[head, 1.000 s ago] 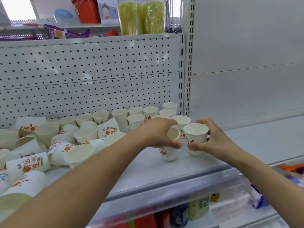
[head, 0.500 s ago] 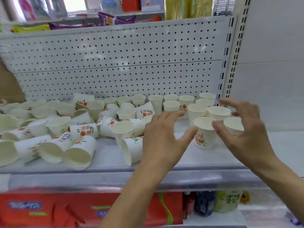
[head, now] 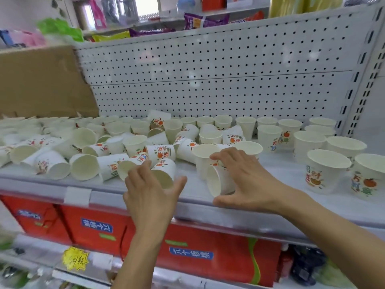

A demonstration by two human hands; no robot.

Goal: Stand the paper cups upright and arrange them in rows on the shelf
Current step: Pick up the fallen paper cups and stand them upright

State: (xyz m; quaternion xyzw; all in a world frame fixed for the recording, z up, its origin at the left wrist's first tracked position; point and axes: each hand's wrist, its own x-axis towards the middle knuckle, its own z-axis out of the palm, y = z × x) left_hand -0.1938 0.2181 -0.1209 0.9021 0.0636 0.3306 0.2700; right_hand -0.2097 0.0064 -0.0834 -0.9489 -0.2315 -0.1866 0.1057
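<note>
White paper cups with orange fruit prints cover the grey shelf [head: 281,171]. Several stand upright in rows at the right, the nearest being cup [head: 327,171] and cup [head: 369,175]. A heap of tipped cups [head: 83,157] fills the left and middle. My right hand [head: 246,178] holds a cup lying on its side [head: 215,181] at the shelf's front edge, fingers over it and thumb under its mouth. My left hand [head: 153,193] hovers spread in front of another tipped cup [head: 164,175], its fingertips at the heap and nothing gripped.
A white pegboard [head: 208,80] backs the shelf, with a slotted post [head: 354,84] at its right end. A cardboard box [head: 41,84] stands at the back left. Red gift boxes [head: 208,251] fill the shelf below. Packaged goods sit on the shelf above.
Both hands let go of the upright cups at the right and moved left to tipped cups near the front edge. My view swung left. My right hand took hold of a lying cup.
</note>
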